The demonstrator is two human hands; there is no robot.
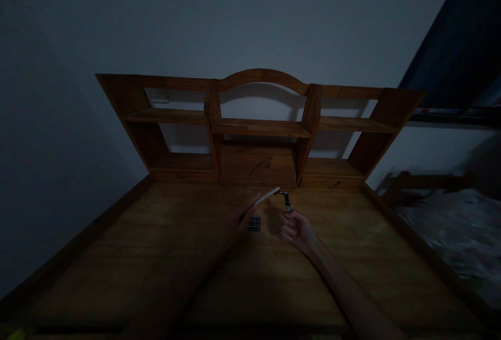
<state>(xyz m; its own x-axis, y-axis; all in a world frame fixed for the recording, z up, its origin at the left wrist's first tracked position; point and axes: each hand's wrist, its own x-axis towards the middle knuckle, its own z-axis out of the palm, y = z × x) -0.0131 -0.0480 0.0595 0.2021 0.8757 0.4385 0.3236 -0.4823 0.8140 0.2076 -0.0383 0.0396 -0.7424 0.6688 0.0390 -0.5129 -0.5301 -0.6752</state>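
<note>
My left hand (pixel 243 216), dim in shadow, is closed on a slim pale strip-like thing (pixel 268 194) that slants up to the right. My right hand (pixel 294 229) has its fingers wrapped round a small black-and-silver tool (pixel 288 203) with a bent head. The tool's head points left, close to the far end of the pale strip; whether they touch I cannot tell. Between the hands, small dark pieces with light marks (pixel 254 223) lie in short rows on the wooden desk (pixel 274 272), just right of my left hand.
A wooden shelf unit (pixel 261 127) with several compartments stands along the back of the desk. Raised wooden edges (pixel 415 246) border the desk's sides. To the right lies a heap of pale, crumpled material (pixel 462 230), with a dark curtain-like area (pixel 462 43) above. The room is dim.
</note>
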